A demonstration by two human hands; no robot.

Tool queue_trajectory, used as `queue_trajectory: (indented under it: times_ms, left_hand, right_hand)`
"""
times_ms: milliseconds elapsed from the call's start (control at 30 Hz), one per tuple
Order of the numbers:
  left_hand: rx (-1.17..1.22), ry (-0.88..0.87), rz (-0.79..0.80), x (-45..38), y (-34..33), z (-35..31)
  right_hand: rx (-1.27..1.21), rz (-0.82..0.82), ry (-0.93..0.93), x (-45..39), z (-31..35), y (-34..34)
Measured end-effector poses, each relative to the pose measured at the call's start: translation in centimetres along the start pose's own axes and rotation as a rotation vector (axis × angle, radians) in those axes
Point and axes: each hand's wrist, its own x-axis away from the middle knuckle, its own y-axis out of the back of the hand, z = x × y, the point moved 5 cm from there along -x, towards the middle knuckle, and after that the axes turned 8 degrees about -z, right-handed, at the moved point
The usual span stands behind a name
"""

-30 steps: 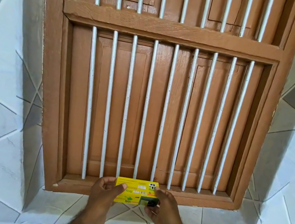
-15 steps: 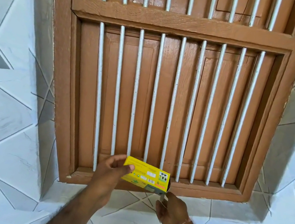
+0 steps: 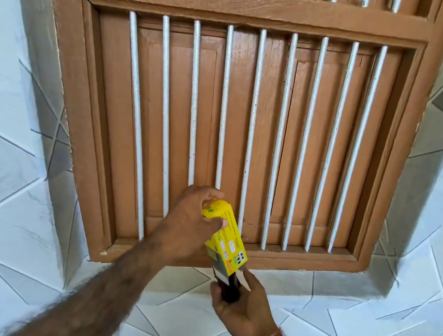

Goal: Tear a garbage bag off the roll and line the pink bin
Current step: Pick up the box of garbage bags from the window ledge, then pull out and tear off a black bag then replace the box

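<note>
A yellow carton of garbage bags point(image 3: 228, 236) is tilted with its open end pointing down and to the right. My left hand point(image 3: 191, 218) grips its upper end. A dark roll of bags point(image 3: 231, 288) sticks out of the open flaps at the bottom. My right hand point(image 3: 240, 309) is cupped under the carton, its fingers closed around that roll. The pink bin is not in view.
A brown wooden window frame point(image 3: 241, 7) with white vertical bars point(image 3: 278, 136) fills the wall ahead, its sill point(image 3: 301, 262) just behind the carton. White tiles with grey diagonal lines point(image 3: 5, 190) cover the wall on both sides and below.
The carton left the window sill and swung from level to steeply tilted, open end down. The dark roll has slid out into my right hand.
</note>
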Motion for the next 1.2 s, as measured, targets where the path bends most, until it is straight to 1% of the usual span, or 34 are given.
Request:
queue_trajectory:
  times_ms: [67,100,133,200,233,267,300,367,433,500,533,633,733,900,1200]
  left_hand:
    - [0.083,0.077,-0.091,-0.6,1.7,0.9]
    - [0.123,0.130,-0.160,-0.6,2.9,2.4]
    - [0.156,0.212,-0.232,-0.3,4.0,5.1]
    - [0.282,0.488,-0.348,1.2,5.6,11.4]
    - [0.381,0.646,-0.363,2.5,5.5,14.7]
    - [0.466,0.780,-0.342,3.9,5.0,17.3]
    - [0.541,0.862,-0.320,5.2,4.3,19.1]
    - [0.512,0.914,-0.341,6.8,3.0,22.3]
    - [0.360,0.888,-0.436,7.5,2.4,23.5]
    - [0.209,0.856,-0.492,7.5,2.2,22.9]
    - [0.147,0.825,-0.492,7.4,2.0,22.4]
    - [-0.036,0.738,-0.383,6.9,1.6,20.4]
    - [-0.070,0.719,-0.349,6.7,1.2,19.8]
    - [-0.124,0.595,-0.299,5.9,-0.1,19.3]
    - [-0.202,0.569,-0.260,6.1,-0.6,18.8]
  right_hand:
    - [-0.016,-0.030,0.055,0.0,1.0,0.7]
    - [-0.022,-0.058,0.093,0.0,1.8,1.2]
    - [-0.022,-0.096,0.135,0.2,2.7,1.8]
    - [0.013,-0.171,0.231,0.8,4.5,2.7]
    - [0.045,-0.203,0.278,1.1,5.3,3.0]
    - [0.084,-0.224,0.317,1.4,6.0,3.1]
    - [0.120,-0.237,0.348,1.6,6.5,3.2]
    - [0.195,-0.238,0.396,1.7,6.9,3.0]
    - [0.283,-0.218,0.437,1.8,7.0,2.6]
    - [0.383,-0.192,0.481,1.9,6.9,2.0]
    - [0.430,-0.179,0.504,2.0,6.9,1.7]
    - [0.508,-0.151,0.569,2.2,6.9,0.7]
    - [0.551,-0.168,0.616,2.2,7.1,0.6]
    - [0.599,-0.181,0.639,1.8,6.8,0.1]
    - [0.596,-0.175,0.621,1.8,6.4,-0.3]
